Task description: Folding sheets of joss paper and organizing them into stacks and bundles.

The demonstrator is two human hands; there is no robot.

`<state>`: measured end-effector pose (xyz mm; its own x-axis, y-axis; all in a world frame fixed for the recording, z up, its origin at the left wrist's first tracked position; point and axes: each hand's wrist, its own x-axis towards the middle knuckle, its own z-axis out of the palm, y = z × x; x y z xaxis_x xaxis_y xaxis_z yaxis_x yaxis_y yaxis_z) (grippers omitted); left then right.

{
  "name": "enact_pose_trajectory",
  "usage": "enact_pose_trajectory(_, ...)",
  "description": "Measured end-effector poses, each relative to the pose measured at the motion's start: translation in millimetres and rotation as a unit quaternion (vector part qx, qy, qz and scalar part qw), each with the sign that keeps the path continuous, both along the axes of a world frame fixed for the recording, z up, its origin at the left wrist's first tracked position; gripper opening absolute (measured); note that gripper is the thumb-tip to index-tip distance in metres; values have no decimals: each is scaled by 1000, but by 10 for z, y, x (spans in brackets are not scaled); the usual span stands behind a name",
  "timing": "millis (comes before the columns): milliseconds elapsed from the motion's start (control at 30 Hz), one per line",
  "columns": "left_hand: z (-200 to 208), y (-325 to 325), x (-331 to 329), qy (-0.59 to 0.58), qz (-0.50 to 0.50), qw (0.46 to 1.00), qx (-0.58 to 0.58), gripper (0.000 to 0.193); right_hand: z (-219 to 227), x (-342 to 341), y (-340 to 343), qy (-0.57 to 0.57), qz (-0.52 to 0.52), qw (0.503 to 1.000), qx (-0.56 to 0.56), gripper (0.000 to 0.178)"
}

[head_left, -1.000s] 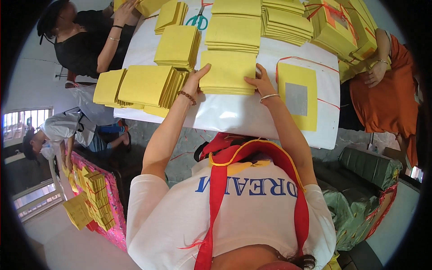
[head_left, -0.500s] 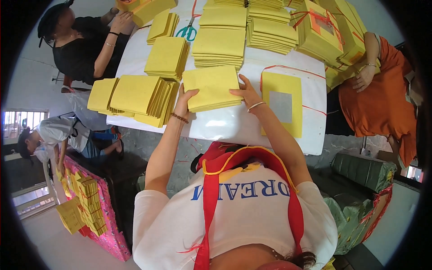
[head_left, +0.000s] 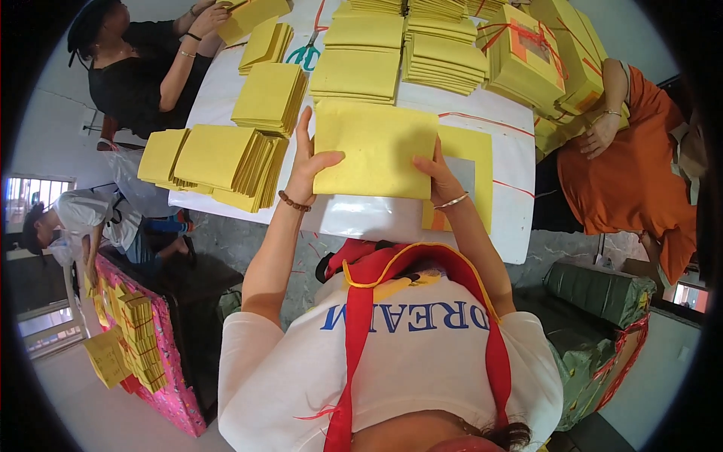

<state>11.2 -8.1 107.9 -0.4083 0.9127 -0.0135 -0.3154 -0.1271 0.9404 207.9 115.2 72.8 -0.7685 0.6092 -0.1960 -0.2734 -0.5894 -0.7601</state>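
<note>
Yellow packet (head_left: 376, 143) gripped at opposite ends by left hand (head_left: 306, 167) and right hand (head_left: 443, 176), thumbs on its face; even pressure should best keep it square.

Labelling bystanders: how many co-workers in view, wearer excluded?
3: person in black, upper left by the white table; person in orange, right of it; person in pale shirt, lower left by the pink-covered surface. Others could be hidden.
</note>
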Motion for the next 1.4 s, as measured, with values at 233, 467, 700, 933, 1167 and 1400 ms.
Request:
enact_pose_trajectory(233, 223, 171, -53, -107, -135, 984, -51, 72, -421, 265, 113, 138, -5, 962, -234, 44)
enact_pose_trajectory(467, 268, 178, 268, 31, -65, 997, 3, 56, -538, 149, -19, 290, 2, 905, -311, 49)
enact_pose_trajectory(700, 148, 218, 416, 156, 14, 987, -23, 43, -548, 109, -107, 321, 50, 897, -301, 49)
enact_pose_trajectory(933, 97, 248, 475, 233, 73, 969, -33, 33, -601, 115, -164, 311, 34, 896, -315, 51)
enact_pose_trajectory(1167, 110, 266, 470, 216, 96, 971, -20, 29, -579, 109, -175, 297, 16, 902, -314, 50)
enact_pose_trajectory(1400, 66, 284, 453, 255, 112, 960, -34, 29, -515, 77, -178, 275, 2, 901, -335, 49)
